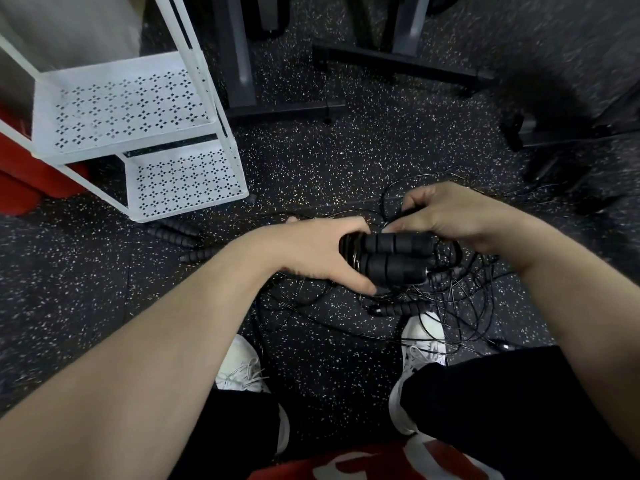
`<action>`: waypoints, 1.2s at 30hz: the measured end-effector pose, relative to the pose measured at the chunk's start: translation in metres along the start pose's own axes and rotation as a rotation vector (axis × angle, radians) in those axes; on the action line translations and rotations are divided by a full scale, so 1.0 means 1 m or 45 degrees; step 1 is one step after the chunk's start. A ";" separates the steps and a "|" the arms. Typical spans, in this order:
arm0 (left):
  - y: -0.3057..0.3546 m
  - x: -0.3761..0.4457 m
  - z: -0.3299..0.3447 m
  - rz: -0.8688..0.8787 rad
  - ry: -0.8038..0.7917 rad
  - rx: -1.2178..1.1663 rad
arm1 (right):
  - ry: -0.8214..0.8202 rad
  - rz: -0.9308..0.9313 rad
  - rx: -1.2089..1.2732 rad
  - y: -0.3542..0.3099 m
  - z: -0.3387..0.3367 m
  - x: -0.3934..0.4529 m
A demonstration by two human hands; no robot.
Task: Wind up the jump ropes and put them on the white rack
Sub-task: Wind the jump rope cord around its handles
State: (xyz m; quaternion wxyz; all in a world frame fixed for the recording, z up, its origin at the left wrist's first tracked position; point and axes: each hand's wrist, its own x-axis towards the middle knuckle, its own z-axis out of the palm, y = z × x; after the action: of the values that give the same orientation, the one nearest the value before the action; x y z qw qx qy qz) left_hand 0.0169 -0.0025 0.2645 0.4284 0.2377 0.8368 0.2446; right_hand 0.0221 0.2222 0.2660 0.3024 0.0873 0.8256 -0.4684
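My left hand [318, 251] grips two black foam jump-rope handles [394, 258] held side by side, with thin black cord wound round their left end. My right hand [450, 213] pinches the black cord just above the handles' right end. Below both hands a tangle of loose black rope [450, 299] lies on the speckled floor, with another handle [401, 309] in it. More black handles [180, 235] lie on the floor by the foot of the white rack [128, 105], which stands at the upper left with two perforated shelves showing nothing on them.
Dark metal equipment legs [401, 60] stand at the back centre and right. A red object [31, 168] sits behind the rack on the left. My white shoes [424, 341] rest on the floor just below the rope tangle.
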 end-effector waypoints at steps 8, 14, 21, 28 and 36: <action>-0.005 0.014 0.015 -0.062 0.174 0.421 | 0.175 -0.072 -0.247 -0.012 0.016 0.001; -0.011 0.020 0.023 -0.191 0.243 0.553 | 0.115 -0.157 -0.462 -0.025 0.031 -0.005; -0.011 0.023 0.019 -0.346 0.318 0.388 | 0.057 -0.267 -0.579 -0.032 0.048 -0.011; -0.007 0.021 0.016 -0.459 0.413 0.177 | 0.099 -0.235 -0.716 -0.034 0.065 -0.016; -0.017 0.022 0.010 -0.385 0.550 -0.004 | 0.185 -0.299 -0.622 -0.027 0.064 -0.011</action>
State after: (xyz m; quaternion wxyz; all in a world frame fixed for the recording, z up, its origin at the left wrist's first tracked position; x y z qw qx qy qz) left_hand 0.0108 -0.0001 0.2352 0.2720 0.0517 0.9344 0.2242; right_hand 0.0461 0.1567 0.2675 0.1982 -0.0512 0.9379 -0.2800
